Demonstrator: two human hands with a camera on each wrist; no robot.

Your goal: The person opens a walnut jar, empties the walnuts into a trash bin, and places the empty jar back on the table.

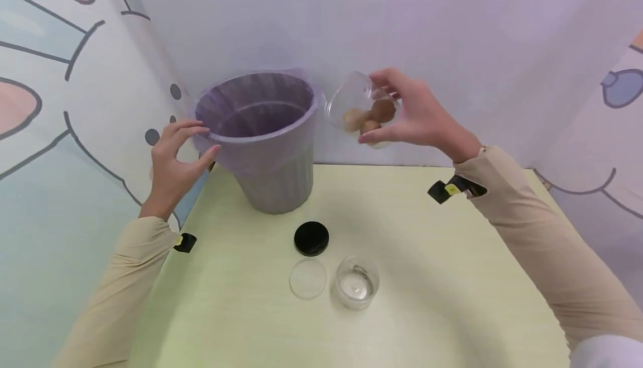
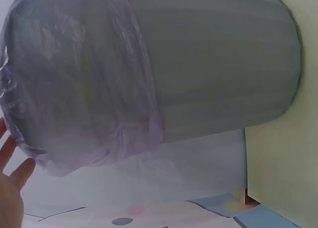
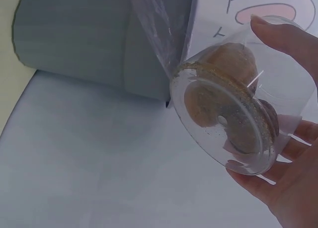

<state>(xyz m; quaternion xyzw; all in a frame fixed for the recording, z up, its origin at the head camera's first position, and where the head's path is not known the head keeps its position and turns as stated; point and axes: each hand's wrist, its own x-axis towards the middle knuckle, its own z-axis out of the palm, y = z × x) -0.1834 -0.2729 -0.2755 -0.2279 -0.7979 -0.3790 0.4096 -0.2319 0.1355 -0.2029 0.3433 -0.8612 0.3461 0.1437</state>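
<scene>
My right hand [image 1: 417, 114] grips a clear plastic jar [image 1: 350, 95], held tilted in the air to the right of the bin. Inside the jar lie brown, rounded pieces [image 1: 384, 110], bunched near its base in the right wrist view; their kind cannot be made out. A grey trash bin [image 1: 281, 186], lined with a thin purple bag [image 2: 64, 89], stands upright at the back left of the table. At the bin's left rim is my left hand [image 1: 176, 158], its fingers and thumb spread apart by the bag's edge. Whether the fingertips touch the bag is unclear.
On the pale yellow table [image 1: 427, 278], a round black lid [image 1: 311, 238] lies in front of the bin. Nearer are a clear disc [image 1: 308, 279] and another clear round container [image 1: 357, 282]. A wall [image 1: 452, 33] rises directly behind the table, with cartoon-printed walls at the sides.
</scene>
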